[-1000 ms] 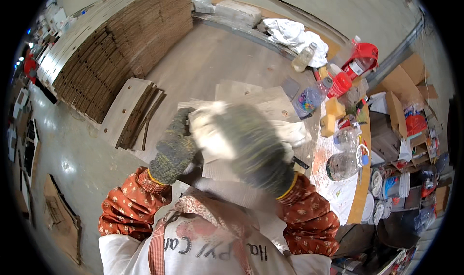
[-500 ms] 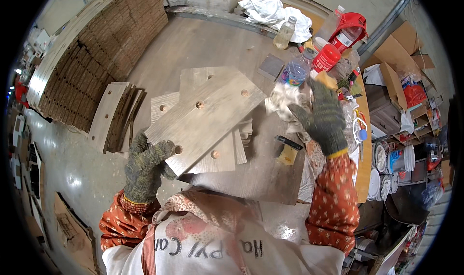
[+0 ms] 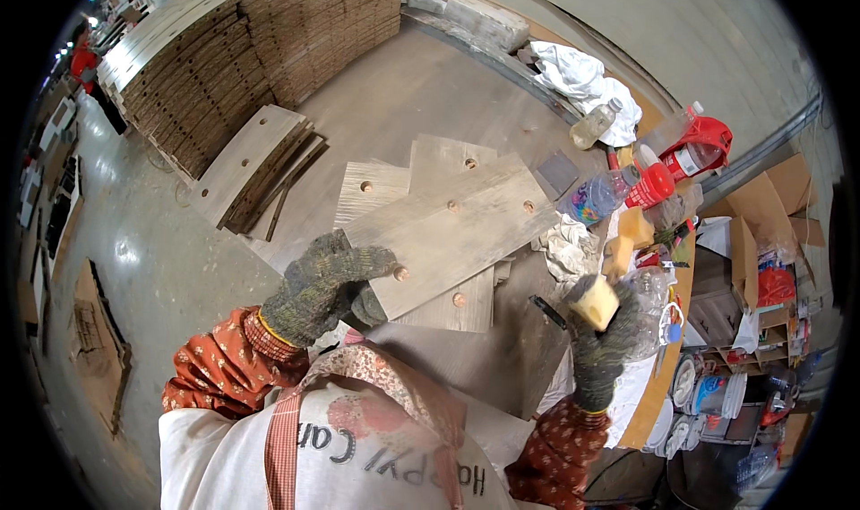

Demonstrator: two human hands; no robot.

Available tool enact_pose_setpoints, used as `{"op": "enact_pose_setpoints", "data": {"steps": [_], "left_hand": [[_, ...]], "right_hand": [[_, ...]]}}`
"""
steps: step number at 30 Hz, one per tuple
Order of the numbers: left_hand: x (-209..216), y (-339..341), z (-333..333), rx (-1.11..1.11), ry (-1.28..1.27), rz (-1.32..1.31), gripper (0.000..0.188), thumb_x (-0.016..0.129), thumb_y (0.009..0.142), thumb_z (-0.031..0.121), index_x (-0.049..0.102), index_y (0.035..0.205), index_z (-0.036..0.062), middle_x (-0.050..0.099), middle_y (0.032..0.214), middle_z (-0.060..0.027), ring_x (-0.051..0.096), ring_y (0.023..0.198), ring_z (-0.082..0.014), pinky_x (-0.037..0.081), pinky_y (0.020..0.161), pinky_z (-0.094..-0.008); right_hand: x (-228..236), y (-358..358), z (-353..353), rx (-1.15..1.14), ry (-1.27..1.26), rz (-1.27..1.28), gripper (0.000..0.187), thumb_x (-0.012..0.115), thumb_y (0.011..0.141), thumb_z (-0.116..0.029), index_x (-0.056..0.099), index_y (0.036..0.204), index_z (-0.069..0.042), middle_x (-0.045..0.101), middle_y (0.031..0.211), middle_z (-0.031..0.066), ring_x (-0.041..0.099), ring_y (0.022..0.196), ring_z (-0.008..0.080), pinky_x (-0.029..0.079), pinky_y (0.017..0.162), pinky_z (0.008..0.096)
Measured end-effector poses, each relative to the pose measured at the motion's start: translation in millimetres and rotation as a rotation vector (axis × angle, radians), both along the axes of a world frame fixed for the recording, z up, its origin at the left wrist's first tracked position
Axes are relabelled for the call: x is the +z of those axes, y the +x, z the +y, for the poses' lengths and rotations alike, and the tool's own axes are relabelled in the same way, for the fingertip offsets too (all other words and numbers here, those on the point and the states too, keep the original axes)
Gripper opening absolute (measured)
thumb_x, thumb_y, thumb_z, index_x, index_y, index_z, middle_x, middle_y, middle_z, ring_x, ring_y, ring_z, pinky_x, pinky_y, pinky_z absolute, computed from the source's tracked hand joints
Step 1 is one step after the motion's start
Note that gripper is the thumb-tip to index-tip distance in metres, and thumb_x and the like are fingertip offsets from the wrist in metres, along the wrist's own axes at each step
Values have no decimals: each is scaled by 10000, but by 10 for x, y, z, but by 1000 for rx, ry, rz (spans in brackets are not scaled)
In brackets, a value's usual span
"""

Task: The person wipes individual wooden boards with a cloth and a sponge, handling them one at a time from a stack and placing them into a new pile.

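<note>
My left hand point(image 3: 327, 281), in a dark green knitted glove, is closed on the near left end of a grey wood-grain board point(image 3: 466, 232) with round drilled holes. That board is tilted across a loose pile of similar boards point(image 3: 372, 192). My right hand point(image 3: 605, 340), gloved the same way, holds a pale yellow sponge block point(image 3: 595, 302) to the right of the pile. A black, narrow tool point(image 3: 546, 312) lies just left of the sponge; its kind is unclear. A crumpled whitish rag point(image 3: 571, 250) is beyond my right hand.
A tall stack of boards point(image 3: 260, 71) stands at the far left, with several leaning boards point(image 3: 251, 165) before it. Bottles point(image 3: 602, 196), a red-lidded jar point(image 3: 652, 187) and other sponge pieces point(image 3: 632, 229) crowd the table's right side. A person in red point(image 3: 85, 66) is far left.
My right hand has come nearer and now holds the sponge, which lay beside the black tool. My left hand keeps its grip on the board. The whole view has turned.
</note>
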State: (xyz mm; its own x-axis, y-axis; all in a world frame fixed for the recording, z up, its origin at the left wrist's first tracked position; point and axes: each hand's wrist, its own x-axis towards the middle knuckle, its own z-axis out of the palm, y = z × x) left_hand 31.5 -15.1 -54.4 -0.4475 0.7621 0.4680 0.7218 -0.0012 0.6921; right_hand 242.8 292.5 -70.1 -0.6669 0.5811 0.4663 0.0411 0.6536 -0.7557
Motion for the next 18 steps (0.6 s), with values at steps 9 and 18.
{"op": "enact_pose_setpoints", "data": {"steps": [9, 18], "left_hand": [[-111, 42, 94, 177, 57, 102, 349, 611, 832, -30, 629, 1170, 55, 619, 986, -157, 630, 758, -235, 516, 626, -309], [-127, 100, 114, 174, 7, -265, 258, 637, 855, 61, 645, 1112, 41, 654, 966, -139, 676, 764, -204, 530, 613, -299]], "right_hand": [[822, -885, -143, 151, 432, -239, 644, 779, 796, -207, 469, 1320, 1, 598, 1182, 141, 604, 1074, 232, 487, 919, 341], [683, -801, -1121, 570, 493, -110, 602, 614, 879, -200, 407, 1428, -68, 559, 1205, 163, 575, 1024, 262, 483, 874, 399]]}}
